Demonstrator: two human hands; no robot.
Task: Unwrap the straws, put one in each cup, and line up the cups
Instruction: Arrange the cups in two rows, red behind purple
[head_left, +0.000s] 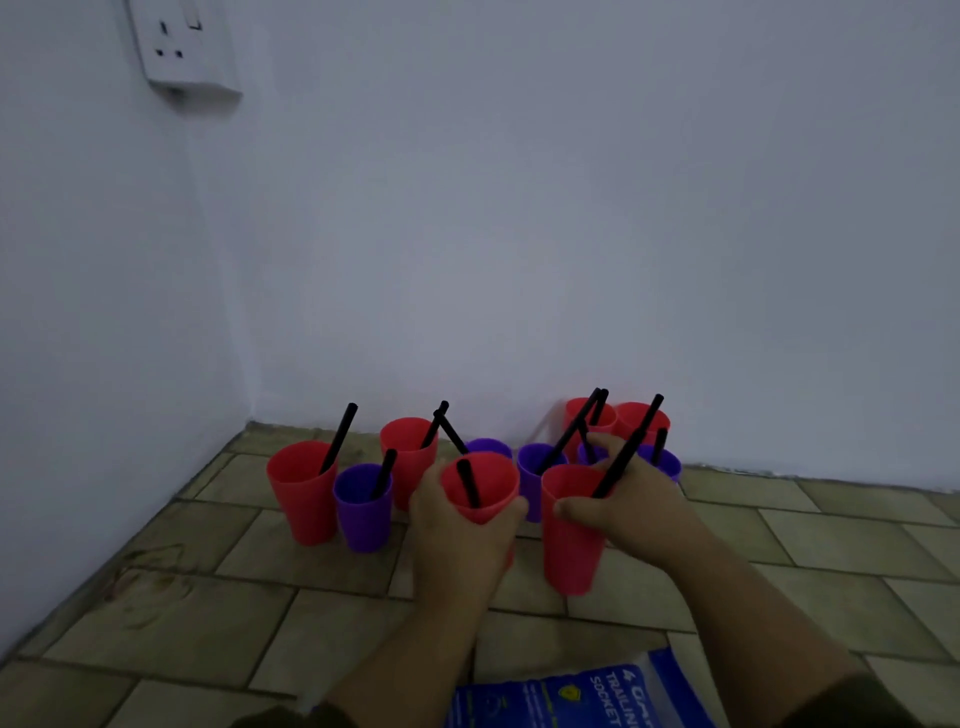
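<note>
the straw work is looking finished: black straws (338, 436) are standing in the cups (363, 512) wherever a mouth is showing, and no wrapped straw is lying in sight, though the two red ones at the very back are too crowded to be sure of. what is remaining, as i judge it, is the lining up. the cups are sitting in a loose bunch on the floor (260, 623) by the wall (519, 234), red and purple mixed, some in front and some behind, several touching, not yet forming one row. the left hand (457, 545) is wrapping round a red cup (480, 493), fingers and thumb curling about its sides just under the rim. the right hand (639, 504) is gripping the next red cup (569, 551), thumb on the near rim, fingers reaching over the far side. both cups are standing at the front of the bunch, just apart. a blue packet (566, 696) is lying between the forearms.
</note>
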